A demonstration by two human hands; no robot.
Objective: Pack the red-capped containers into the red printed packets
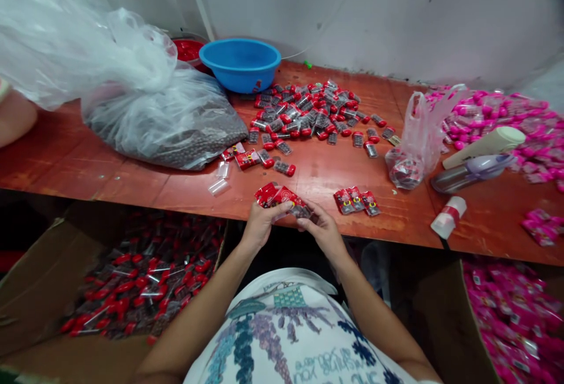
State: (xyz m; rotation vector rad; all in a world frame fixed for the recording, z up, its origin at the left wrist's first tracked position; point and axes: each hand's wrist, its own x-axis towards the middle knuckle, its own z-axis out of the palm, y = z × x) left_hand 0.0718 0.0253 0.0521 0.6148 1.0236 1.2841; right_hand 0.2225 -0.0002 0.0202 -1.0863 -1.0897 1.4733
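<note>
At the table's front edge, my left hand (261, 219) and my right hand (325, 228) meet around a small red printed packet (288, 197), with a dark-filled part showing near the right fingers. My left fingers grip its left side, where more red printed wrapping shows; whether it is one packet or several I cannot tell. My right thumb and fingers close on its right end. Just beyond lie red-capped small bottles (284, 167) with dark contents and flat red packets (247, 160). To the right rests a short row of red packets (356, 201).
A blue basin (240, 58) and a heap of red-capped bottles (308, 111) stand at the back. A clear sack of dark beads (167, 128) fills the left. Pink packets (497, 120), a tumbler (471, 172) and a plastic bag (412, 155) lie right. Below stands a cardboard box (39, 272).
</note>
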